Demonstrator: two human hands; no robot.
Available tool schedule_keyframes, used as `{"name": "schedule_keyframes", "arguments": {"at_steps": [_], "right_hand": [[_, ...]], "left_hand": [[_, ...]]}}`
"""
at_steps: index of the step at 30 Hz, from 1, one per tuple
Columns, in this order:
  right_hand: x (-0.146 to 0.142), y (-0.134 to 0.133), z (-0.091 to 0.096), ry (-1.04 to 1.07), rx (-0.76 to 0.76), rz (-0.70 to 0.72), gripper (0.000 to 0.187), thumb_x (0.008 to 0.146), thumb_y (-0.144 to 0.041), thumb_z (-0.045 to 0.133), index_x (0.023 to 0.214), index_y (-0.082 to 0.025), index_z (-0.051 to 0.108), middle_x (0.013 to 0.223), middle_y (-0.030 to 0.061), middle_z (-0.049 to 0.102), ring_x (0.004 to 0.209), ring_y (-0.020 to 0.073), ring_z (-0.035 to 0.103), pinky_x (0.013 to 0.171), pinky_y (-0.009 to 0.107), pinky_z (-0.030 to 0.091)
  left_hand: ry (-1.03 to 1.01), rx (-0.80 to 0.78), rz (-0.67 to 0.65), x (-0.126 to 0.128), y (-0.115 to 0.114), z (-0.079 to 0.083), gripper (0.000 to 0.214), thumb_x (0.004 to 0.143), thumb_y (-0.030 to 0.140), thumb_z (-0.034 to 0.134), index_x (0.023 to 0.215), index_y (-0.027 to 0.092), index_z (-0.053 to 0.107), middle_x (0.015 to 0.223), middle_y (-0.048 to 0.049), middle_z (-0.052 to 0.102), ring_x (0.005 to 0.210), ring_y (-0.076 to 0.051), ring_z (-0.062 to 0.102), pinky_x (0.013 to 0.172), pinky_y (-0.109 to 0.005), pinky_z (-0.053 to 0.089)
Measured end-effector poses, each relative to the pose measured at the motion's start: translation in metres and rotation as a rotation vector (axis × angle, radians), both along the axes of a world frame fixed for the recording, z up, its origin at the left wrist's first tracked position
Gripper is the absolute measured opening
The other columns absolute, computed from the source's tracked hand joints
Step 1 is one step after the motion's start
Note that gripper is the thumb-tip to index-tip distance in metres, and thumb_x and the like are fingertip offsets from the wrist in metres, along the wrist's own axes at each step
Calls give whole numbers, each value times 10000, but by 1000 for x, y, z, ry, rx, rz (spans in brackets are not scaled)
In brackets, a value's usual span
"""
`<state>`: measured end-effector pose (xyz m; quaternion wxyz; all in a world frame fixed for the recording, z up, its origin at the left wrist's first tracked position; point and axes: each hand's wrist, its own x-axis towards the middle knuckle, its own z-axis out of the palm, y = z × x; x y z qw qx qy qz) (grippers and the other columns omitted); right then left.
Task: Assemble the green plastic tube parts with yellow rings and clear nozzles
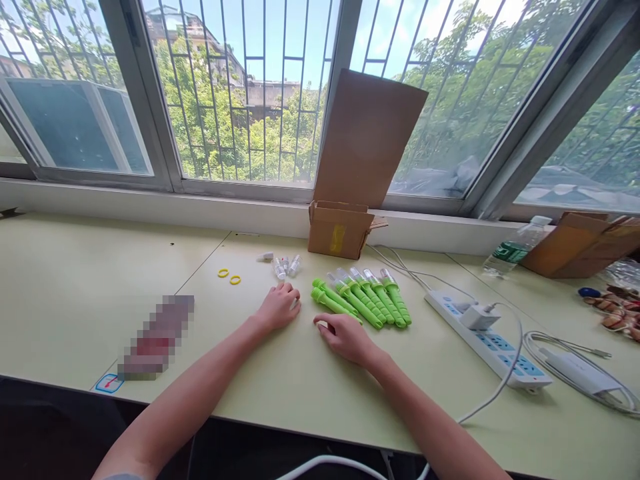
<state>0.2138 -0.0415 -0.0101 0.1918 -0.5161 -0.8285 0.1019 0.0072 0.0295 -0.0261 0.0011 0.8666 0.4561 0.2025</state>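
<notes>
My left hand [280, 307] rests palm down on the table, its fingers loosely bent and nothing visible in it. Just beyond its fingertips lie several small clear plastic tips [287, 267], one on its side. My right hand [346, 338] lies loosely curled, with a gap between thumb and index finger and no object seen there. Close by its knuckles are two bare green plastic handles [333, 300] with threaded ends. Beside them, several green handles with clear caps [383, 300] form a slanted row. Two yellow rings [235, 280] sit left of the clear tips.
An open cardboard box [335, 230] stands against the window ledge. To the right are a white power strip [493, 343] with cables, a charger [580, 370], a water bottle [517, 247] and another carton [565, 247]. A blurred-out item [157, 340] lies at left.
</notes>
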Motion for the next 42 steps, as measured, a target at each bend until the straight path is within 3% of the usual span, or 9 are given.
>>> {"name": "schedule_keyframes", "arguments": {"at_steps": [16, 20, 24, 26, 29, 34, 37, 42], "right_hand": [[4, 3, -6, 55, 21, 26, 247, 864, -244, 490, 987, -247, 704, 708, 22, 680, 621, 163, 578, 600, 258, 385], [4, 6, -8, 159, 114, 38, 240, 877, -242, 482, 987, -217, 694, 829, 47, 703, 676, 166, 614, 639, 264, 423], [5, 7, -5, 124, 282, -96, 259, 903, -289, 461, 1016, -201, 676, 772, 50, 663, 625, 165, 581, 621, 281, 419], [6, 8, -3, 72, 361, -186, 273, 909, -306, 455, 1049, -207, 666, 804, 62, 655, 700, 187, 594, 634, 289, 417], [9, 9, -2, 5, 411, -280, 280, 900, -307, 467, 1093, -224, 652, 897, 79, 655, 826, 219, 593, 652, 300, 422], [12, 11, -4, -64, 390, -285, 264, 879, -291, 502, 1089, -238, 655, 989, 94, 651, 991, 263, 535, 672, 323, 442], [12, 12, -6, -81, 386, -222, 260, 875, -279, 507, 1075, -225, 664, 1027, 97, 646, 1020, 265, 519, 778, 359, 446], [12, 13, -6, -53, 377, -134, 251, 899, -269, 477, 1050, -214, 670, 1012, 80, 665, 976, 247, 538, 854, 385, 411]], "left_hand": [[9, -12, 5, 0, 1, 0, 207, 882, 323, 475, 962, 194, 616, 1015, -85, 579, 1004, -240, 531, 838, -379, 437], [-27, -10, 19, -2, 4, -2, 203, 882, 309, 476, 970, 192, 616, 1023, -83, 579, 1002, -232, 532, 847, -369, 438], [-50, -5, 57, -3, 7, -3, 198, 878, 304, 479, 968, 193, 615, 1027, -85, 575, 987, -226, 527, 846, -357, 438], [-39, 2, 116, -3, 7, -1, 211, 880, 309, 466, 976, 191, 613, 1039, -95, 572, 994, -237, 518, 843, -366, 434], [-8, -11, 329, -4, 7, 2, 260, 875, 340, 458, 1015, 178, 604, 1073, -130, 564, 1024, -278, 496, 837, -404, 423], [65, -9, 648, -13, 11, 5, 427, 846, 447, 475, 1152, 160, 551, 1254, -201, 477, 1205, -389, 379, 933, -534, 328], [88, -51, 733, -18, 14, 3, 531, 844, 529, 433, 1219, 161, 510, 1303, -218, 443, 1264, -452, 306, 945, -601, 268], [96, -163, 723, -21, 18, -2, 558, 866, 561, 335, 1191, 147, 522, 1189, -213, 511, 1090, -384, 470, 840, -534, 371]]}}
